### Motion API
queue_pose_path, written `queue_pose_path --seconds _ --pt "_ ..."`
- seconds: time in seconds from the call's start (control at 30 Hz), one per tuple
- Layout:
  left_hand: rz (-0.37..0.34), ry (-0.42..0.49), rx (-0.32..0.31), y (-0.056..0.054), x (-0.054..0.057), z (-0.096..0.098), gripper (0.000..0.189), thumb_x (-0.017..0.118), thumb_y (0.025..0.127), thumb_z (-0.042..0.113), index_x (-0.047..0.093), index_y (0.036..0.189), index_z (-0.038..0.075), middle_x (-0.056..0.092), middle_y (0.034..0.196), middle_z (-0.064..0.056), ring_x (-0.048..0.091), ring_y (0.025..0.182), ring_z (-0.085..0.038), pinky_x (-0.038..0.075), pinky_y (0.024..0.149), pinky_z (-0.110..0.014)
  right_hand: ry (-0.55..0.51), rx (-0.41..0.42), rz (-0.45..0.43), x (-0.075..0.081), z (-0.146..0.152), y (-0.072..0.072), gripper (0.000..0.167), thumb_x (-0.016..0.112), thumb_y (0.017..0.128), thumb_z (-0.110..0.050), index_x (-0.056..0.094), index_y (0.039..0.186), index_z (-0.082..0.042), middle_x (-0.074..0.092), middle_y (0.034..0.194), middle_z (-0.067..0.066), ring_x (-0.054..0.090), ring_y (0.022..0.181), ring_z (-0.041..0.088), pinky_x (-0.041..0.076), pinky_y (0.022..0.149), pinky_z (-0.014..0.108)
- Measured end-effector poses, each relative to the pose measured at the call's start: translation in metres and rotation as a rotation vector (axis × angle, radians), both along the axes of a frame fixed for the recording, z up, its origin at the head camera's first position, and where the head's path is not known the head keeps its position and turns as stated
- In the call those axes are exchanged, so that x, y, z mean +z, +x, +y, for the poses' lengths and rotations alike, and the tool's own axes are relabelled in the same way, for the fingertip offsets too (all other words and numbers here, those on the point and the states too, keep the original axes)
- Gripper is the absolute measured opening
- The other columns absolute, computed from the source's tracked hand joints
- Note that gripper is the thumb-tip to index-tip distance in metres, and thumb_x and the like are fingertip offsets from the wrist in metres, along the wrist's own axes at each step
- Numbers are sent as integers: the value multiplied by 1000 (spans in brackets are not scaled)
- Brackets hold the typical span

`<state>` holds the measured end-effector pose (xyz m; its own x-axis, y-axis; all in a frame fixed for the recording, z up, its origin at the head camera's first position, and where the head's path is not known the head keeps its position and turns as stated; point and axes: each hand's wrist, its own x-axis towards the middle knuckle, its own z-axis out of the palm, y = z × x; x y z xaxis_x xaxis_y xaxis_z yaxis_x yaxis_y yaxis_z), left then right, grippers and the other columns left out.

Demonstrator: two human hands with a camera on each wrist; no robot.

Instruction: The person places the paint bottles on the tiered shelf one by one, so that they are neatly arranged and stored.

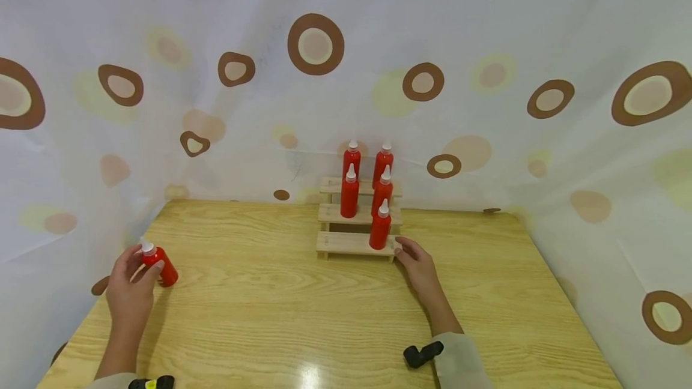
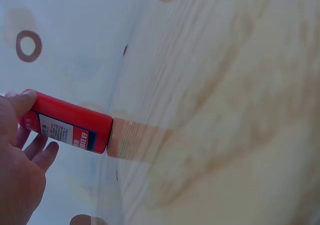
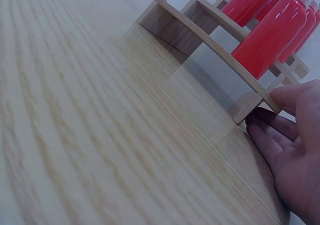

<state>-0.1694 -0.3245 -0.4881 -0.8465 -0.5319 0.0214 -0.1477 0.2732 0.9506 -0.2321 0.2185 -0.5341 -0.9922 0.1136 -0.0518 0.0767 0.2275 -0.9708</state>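
Observation:
My left hand (image 1: 131, 287) grips a red squeeze bottle (image 1: 169, 272) with a white nozzle cap, near its top, at the table's left side. The left wrist view shows the bottle's label (image 2: 57, 130) and its base at the tabletop. A three-tier wooden rack (image 1: 346, 244) stands at the back. With the thumb above and fingers below, my right hand (image 1: 418, 269) pinches the right end of its lowest step (image 3: 210, 44). One red bottle (image 1: 380, 232) stands on that step's right. Two stand on the middle step (image 1: 328, 214) and two on the top step (image 1: 331, 185).
The wooden table (image 1: 259, 317) meets a white sheet (image 1: 243, 113) with brown and yellow round patterns at the back and both sides. Black straps (image 1: 423, 354) are on both wrists, over light sleeves.

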Motion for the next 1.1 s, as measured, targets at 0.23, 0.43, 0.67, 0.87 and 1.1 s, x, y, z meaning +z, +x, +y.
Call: queue_pose_path --seconds 0.23,0.43,0.67,0.87,1.1 --pt "39 -66 0 -2 1 7 56 67 98 19 47 150 19 50 141 -6 56 122 -13 46 95 -7 0 9 2 -2 0 0 40 61 101 -27 60 139 -15 51 150 9 41 144 29 34 119 49" --pt "119 -76 -68 -3 8 26 57 69 96 14 48 149 11 54 132 2 53 105 5 45 87 -1 -1 10 3 -2 2 -1 40 62 101 -28 59 139 -14 51 150 9 41 144 29 34 120 49" --pt "128 -61 -188 -6 18 57 60 67 98 19 44 152 12 51 142 -5 53 107 5 46 87 -2 -5 13 4 -3 2 -1 41 62 101 -28 59 139 -14 51 150 9 41 144 28 34 120 49" --pt "154 -59 -289 -11 21 82 57 68 98 22 47 150 13 52 142 -7 56 110 -1 48 86 -5 -8 6 14 -3 2 -1 40 62 100 -27 60 138 -14 52 150 9 42 143 28 34 119 48" --pt "184 -73 -373 -23 25 111 55 69 97 19 49 147 10 53 140 -11 57 121 -25 45 89 -3 -6 -3 19 -2 2 0 40 63 100 -26 61 138 -14 52 149 11 43 143 29 35 119 49"
